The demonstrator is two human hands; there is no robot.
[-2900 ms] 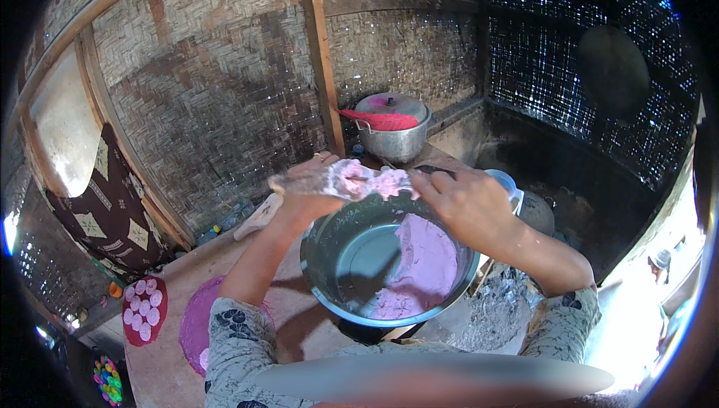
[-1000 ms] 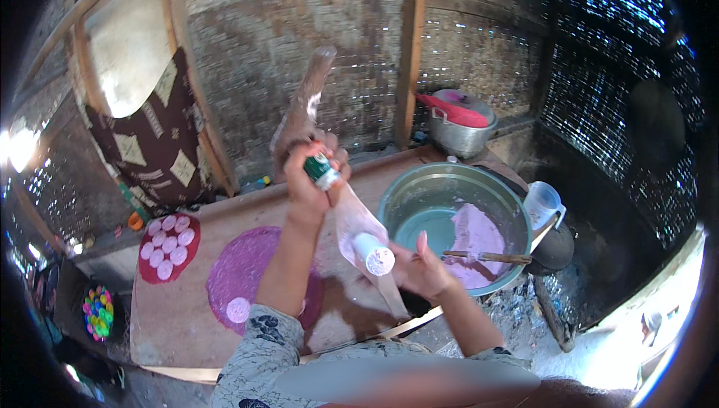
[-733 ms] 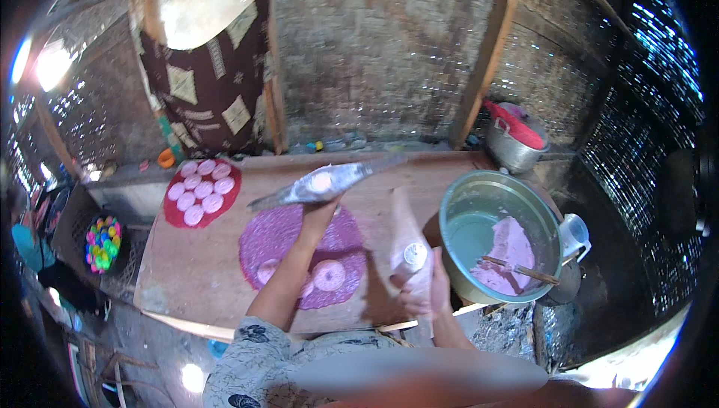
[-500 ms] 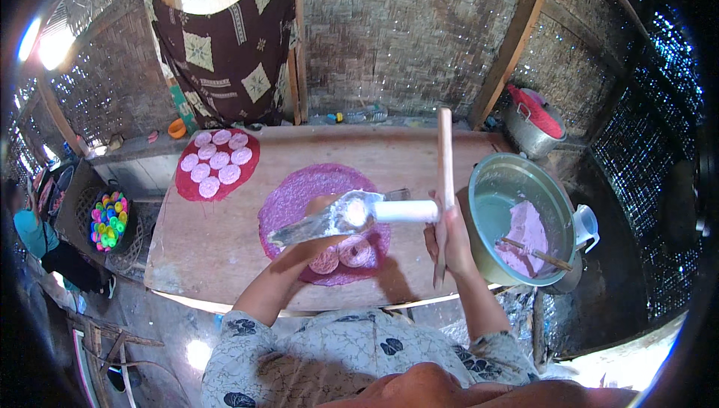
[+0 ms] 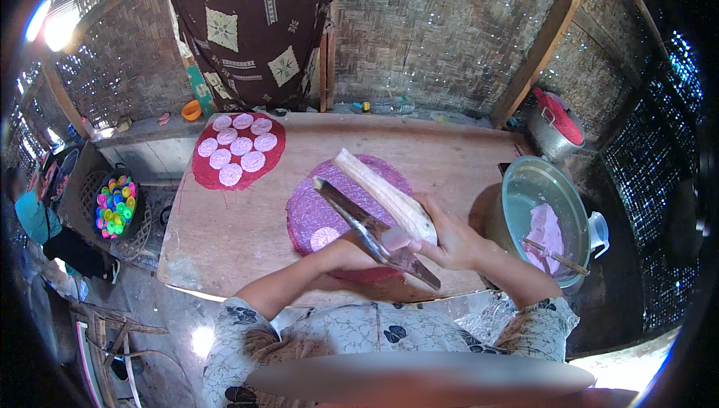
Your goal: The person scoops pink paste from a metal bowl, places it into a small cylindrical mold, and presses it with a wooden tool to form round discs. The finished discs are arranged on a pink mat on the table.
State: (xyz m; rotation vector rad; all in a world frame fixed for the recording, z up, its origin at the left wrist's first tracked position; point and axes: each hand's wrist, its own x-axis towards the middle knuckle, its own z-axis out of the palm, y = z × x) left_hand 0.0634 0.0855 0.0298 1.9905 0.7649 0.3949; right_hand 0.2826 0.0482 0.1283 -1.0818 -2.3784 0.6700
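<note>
My left hand [image 5: 352, 252] is closed around a dark, worn wooden press piece [image 5: 352, 212] with tapered ends, tilted over the purple round mat [image 5: 311, 198]. In my right hand [image 5: 455, 239] is a pale wooden handle piece [image 5: 382, 192], slanting up and to the left beside the dark one. A small pink lump [image 5: 395, 239] shows between the two pieces near my right thumb; I cannot make out whether it is dough. One pink lacy dough round [image 5: 324, 238] lies on the mat, next to my left forearm.
On a red round mat [image 5: 206, 173] at the table's far left lie several pink rounds [image 5: 240, 146]. A green tub [image 5: 517, 183] with pink dough [image 5: 547, 232] and a stick stands right, before a metal pot [image 5: 547, 134]. Colourful cups [image 5: 116, 206] fill a basket at left, near another person [image 5: 37, 217].
The pale handle piece has turned from upright to slanting left and come in against the dark piece. My right hand has moved left. A second round on the mat is now hidden.
</note>
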